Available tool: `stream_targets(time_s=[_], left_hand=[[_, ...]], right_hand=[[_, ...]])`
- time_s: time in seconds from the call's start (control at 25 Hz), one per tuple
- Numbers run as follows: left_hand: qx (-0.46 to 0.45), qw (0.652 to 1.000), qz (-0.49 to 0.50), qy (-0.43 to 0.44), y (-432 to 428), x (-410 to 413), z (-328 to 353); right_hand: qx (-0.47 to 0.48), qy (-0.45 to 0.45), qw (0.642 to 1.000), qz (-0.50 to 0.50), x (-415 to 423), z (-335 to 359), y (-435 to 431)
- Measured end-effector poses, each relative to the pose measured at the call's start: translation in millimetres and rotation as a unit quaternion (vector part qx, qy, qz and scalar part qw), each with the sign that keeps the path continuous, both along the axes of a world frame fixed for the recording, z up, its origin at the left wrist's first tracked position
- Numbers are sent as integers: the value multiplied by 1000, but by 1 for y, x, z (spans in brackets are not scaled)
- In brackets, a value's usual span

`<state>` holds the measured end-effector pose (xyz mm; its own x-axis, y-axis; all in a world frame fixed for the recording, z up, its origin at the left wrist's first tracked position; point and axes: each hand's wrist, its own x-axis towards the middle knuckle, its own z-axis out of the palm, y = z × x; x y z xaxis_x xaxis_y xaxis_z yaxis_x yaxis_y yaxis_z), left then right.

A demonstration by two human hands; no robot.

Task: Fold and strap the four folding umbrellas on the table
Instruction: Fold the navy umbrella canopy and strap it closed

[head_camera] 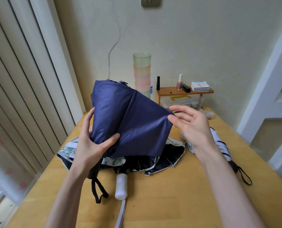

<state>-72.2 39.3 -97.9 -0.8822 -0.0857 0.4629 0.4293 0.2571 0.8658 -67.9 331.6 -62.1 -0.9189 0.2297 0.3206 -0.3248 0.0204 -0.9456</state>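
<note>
Two hands work on one navy umbrella (128, 119), held above the desk (169, 195) with its tip uppermost. The left hand (94, 145) wraps thumb and fingers round the gathered lower canopy, probably to keep the ribs bunched and the shaft steady. A black handle (95, 178) with a wrist loop, apparently this umbrella's, hangs below that wrist. The right hand (191, 124) pinches the outer corner of a loose panel between thumb and forefinger, its other fingers spread and relaxed. This draws the cloth taut so the pleat can be laid flat and wrapped.

Judged stage: pleating, strap not yet fastened.

Beneath lies a floral umbrella (161, 160), canopy splayed and white handle (121, 186) toward the viewer, evidently awaiting folding. A striped umbrella (222, 145) lies bundled beside the right forearm; whether it is strapped cannot be told. No fourth is visible.
</note>
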Motion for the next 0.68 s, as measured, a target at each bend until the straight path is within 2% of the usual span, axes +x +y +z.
stream_targets(time_s=[0.12, 0.28, 0.52, 0.68], left_hand=[[17, 1000, -3, 0, 3, 1, 1], [28, 1000, -1, 1, 4, 2, 3], [32, 999, -15, -1, 4, 2, 3], [36, 999, -26, 2, 3, 3, 3]], right_hand=[[-100, -55, 993, -6, -3, -4, -8], [-73, -86, 993, -12, -2, -5, -12], [-75, -8, 997, 1, -1, -2, -23], [-1, 56, 998, 6, 2, -1, -16]])
